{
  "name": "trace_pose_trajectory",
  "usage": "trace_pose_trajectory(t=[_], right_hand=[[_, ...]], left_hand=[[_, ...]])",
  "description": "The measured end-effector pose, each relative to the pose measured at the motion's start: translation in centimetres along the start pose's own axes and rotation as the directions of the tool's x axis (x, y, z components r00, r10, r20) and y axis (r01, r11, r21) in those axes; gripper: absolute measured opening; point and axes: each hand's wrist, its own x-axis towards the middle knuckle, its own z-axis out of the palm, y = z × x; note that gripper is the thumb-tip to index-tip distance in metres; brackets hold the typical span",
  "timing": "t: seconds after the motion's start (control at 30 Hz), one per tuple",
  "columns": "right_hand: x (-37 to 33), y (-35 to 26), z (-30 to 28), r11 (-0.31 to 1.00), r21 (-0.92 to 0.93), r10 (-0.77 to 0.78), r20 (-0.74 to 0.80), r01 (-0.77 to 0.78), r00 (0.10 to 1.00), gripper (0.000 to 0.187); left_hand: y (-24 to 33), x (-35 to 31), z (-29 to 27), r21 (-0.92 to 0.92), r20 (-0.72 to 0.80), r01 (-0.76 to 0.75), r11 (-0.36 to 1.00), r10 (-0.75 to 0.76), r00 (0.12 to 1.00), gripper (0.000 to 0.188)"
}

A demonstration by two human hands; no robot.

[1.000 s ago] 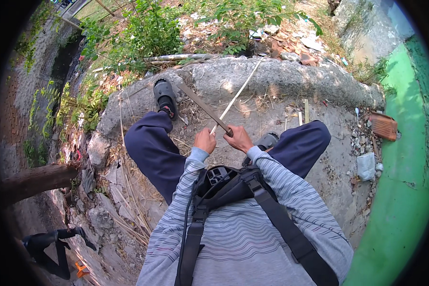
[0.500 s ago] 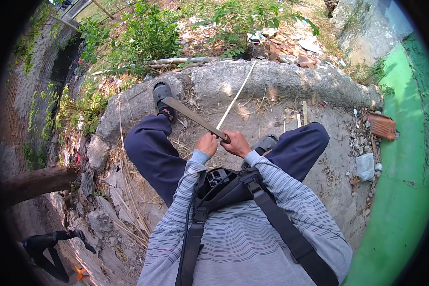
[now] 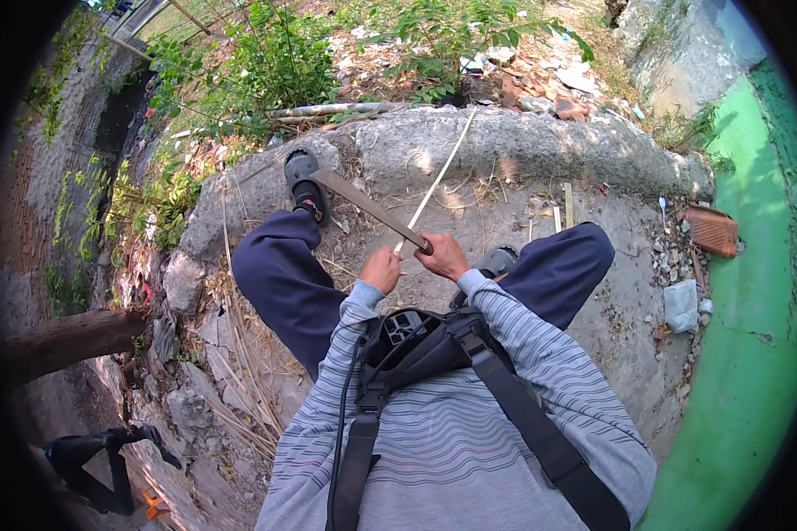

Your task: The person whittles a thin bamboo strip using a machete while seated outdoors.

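My right hand (image 3: 444, 257) is closed round the handle of a machete (image 3: 363, 203), whose long brown-grey blade points up and left toward my shoe. Pinched in my left hand (image 3: 382, 270) is the near end of a thin pale bamboo strip (image 3: 440, 173). The strip runs away from me, and its far end reaches the rough stone ledge (image 3: 505, 150). Near its handle, the blade crosses the strip just beyond my left fingers. Both hands are close together between my spread knees.
Short pale strips (image 3: 568, 204) lie by my right knee, and long thin ones (image 3: 248, 389) lie at the left. A broken orange clay block (image 3: 712, 232) and a whitish plastic bag (image 3: 680, 306) sit beside the green wall (image 3: 726, 389). Another person's dark-clothed legs (image 3: 93, 460) show at lower left.
My right hand and the machete have shifted slightly right and up. My left hand has come a little down and toward me, so a gap shows between the hands.
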Motion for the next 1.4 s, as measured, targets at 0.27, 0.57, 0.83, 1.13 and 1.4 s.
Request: trace_pose_trajectory(t=[0.27, 0.57, 0.83, 1.13, 1.4], right_hand=[[0.9, 1.0, -0.4, 0.998, 0.041, 0.055, -0.055, -0.053, 0.997, 0.028], [2.8, 3.8, -1.7, 0.989, 0.064, 0.140, -0.168, -0.131, 0.976, 0.030], [1.7, 1.3, -1.6, 0.999, -0.028, -0.015, -0.012, 0.014, 1.000, 0.030], [2.5, 1.8, -2.3, 0.998, 0.026, 0.063, -0.091, -0.061, 0.994, 0.029], [4.1, 4.3, -2.7, 0.990, 0.036, 0.141, -0.126, -0.137, 0.982, 0.030]], left_hand=[[-1.4, 0.0, 0.0, -0.060, -0.014, -0.043, 0.997, 0.042, 0.999, 0.035], [1.9, -2.4, -2.7, -0.049, 0.033, -0.045, 0.998, 0.047, 0.998, 0.032], [2.1, -2.9, -3.8, 0.012, -0.066, -0.091, 0.996, 0.092, 0.994, 0.033], [2.3, -4.1, -4.2, 0.023, -0.044, -0.105, 0.994, 0.106, 0.993, 0.033], [4.8, -7.2, -7.5, -0.054, 0.025, -0.079, 0.995, 0.080, 0.996, 0.029]])
